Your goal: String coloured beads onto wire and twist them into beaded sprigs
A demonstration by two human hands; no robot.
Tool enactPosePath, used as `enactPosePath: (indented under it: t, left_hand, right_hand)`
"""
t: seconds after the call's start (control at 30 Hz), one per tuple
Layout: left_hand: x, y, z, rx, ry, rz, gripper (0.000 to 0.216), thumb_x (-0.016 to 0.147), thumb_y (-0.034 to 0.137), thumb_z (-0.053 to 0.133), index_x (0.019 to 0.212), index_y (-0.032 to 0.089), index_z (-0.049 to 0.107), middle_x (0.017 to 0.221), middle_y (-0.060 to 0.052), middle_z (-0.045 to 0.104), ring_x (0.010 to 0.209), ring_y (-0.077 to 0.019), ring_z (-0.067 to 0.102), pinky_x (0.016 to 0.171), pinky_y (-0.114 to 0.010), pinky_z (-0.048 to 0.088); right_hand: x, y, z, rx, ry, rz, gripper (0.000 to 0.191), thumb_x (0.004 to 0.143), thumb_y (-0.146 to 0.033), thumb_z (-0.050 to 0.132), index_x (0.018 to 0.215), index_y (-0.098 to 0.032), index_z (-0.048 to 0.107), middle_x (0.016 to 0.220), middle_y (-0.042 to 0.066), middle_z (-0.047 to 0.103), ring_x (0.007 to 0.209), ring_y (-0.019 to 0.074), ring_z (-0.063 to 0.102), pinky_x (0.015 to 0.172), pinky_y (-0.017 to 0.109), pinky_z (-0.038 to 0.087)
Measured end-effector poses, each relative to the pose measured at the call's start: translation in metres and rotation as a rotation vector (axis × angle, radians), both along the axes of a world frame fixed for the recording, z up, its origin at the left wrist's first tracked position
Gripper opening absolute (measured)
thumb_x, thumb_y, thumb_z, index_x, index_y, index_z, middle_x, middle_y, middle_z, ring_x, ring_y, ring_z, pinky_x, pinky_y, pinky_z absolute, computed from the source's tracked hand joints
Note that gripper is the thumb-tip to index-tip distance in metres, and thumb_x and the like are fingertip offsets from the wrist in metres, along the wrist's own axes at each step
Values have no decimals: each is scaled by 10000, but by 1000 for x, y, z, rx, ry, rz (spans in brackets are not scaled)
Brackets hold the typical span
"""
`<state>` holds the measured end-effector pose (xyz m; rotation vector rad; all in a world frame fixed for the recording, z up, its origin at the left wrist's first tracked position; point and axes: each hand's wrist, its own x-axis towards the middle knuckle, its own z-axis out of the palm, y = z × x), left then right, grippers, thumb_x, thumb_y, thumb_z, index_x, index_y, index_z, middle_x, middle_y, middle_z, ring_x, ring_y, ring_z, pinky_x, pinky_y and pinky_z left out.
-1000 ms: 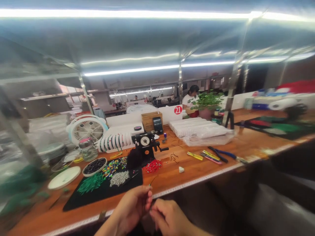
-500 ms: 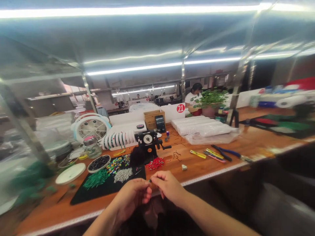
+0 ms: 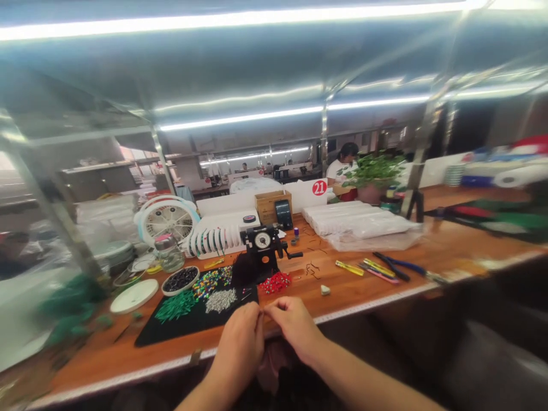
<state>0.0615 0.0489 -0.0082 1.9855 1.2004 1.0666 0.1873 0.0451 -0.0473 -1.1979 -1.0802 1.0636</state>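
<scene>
My left hand point(image 3: 245, 335) and my right hand point(image 3: 293, 326) meet at the table's front edge with their fingertips pinched together. Whatever they pinch between them is too small and too covered to name. Just beyond my fingers lies a heap of red beads point(image 3: 274, 282). To the left, a black mat point(image 3: 149, 335) carries green tube-like pieces point(image 3: 176, 306), silvery grey pieces point(image 3: 220, 301) and mixed coloured beads point(image 3: 212, 282). A black hand-cranked device with a round dial point(image 3: 262, 240) stands behind the red beads.
On the right lie yellow-handled tools point(image 3: 349, 268), blue-handled pliers point(image 3: 405, 265) and a small white lump point(image 3: 325, 290). Wrapped white rolls point(image 3: 363, 224) lie behind them. A bowl of black pieces point(image 3: 180, 280), a glass jar point(image 3: 170, 254) and a white fan point(image 3: 168, 221) stand left. A person point(image 3: 338, 165) sits beyond the partition.
My left hand has turned over so that its back faces up, hiding its curled fingers. The small greenish bit seen between the fingertips is now covered. The view has shifted slightly.
</scene>
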Motion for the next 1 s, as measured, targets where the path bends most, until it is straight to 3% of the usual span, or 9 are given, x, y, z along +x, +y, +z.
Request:
enactPosePath:
  t: [0.1, 0.2, 0.33, 0.47, 0.6, 0.83, 1.0]
  left_hand:
    - [1, -2, 2, 28, -92, 0, 150, 699, 157, 630, 571, 228, 598, 625, -25, 527, 670, -207, 462, 663, -268, 316]
    - [-2, 7, 8, -153, -111, 5, 120, 682, 215, 637, 570, 203, 595, 537, 4, 522, 572, -175, 447, 577, -256, 314]
    - [-9, 21, 14, -527, -252, -72, 134, 626, 277, 657, 599, 163, 591, 454, 49, 484, 452, -106, 387, 488, -217, 267]
    - [-12, 26, 17, -605, -232, -109, 135, 612, 262, 659, 600, 149, 586, 464, 53, 489, 440, -83, 376, 477, -208, 246]
    - [-12, 27, 25, -427, 17, -126, 147, 667, 268, 624, 593, 144, 597, 468, 40, 502, 449, -98, 401, 482, -220, 274]
    - [-12, 31, 25, 193, 367, -170, 193, 811, 213, 489, 722, 181, 657, 658, -18, 597, 631, -154, 542, 603, -247, 383]
    - [-14, 41, 23, 557, 727, -241, 251, 820, 85, 398, 842, 178, 630, 952, -83, 592, 754, -178, 575, 679, -288, 436]
  right_hand:
    - [-2, -2, 3, 7, 26, -6, 264, 757, -355, 565, 677, -121, 657, 539, -13, 558, 535, 118, 471, 527, 221, 369]
    - [3, -7, 6, 124, -111, -16, 235, 790, -318, 546, 703, -131, 659, 599, 5, 587, 591, 136, 511, 572, 230, 395]
    - [15, -12, 7, 579, -617, -76, 224, 858, -189, 444, 760, -148, 641, 749, 51, 569, 712, 157, 523, 676, 257, 416]
    - [25, -4, 11, 895, -1081, -10, 271, 870, -97, 359, 808, -157, 616, 850, 85, 554, 815, 191, 487, 751, 293, 415]
    - [28, 10, 20, 913, -1234, 122, 231, 836, -83, 391, 913, -152, 597, 857, 80, 558, 789, 196, 483, 688, 283, 407]
    - [23, 29, 40, 523, -884, 166, 170, 825, -92, 421, 841, -164, 574, 805, 46, 589, 762, 160, 530, 689, 262, 388]
    - [28, 61, 44, 364, -760, 290, 135, 841, -141, 457, 800, -164, 583, 624, -5, 594, 568, 112, 559, 506, 194, 391]
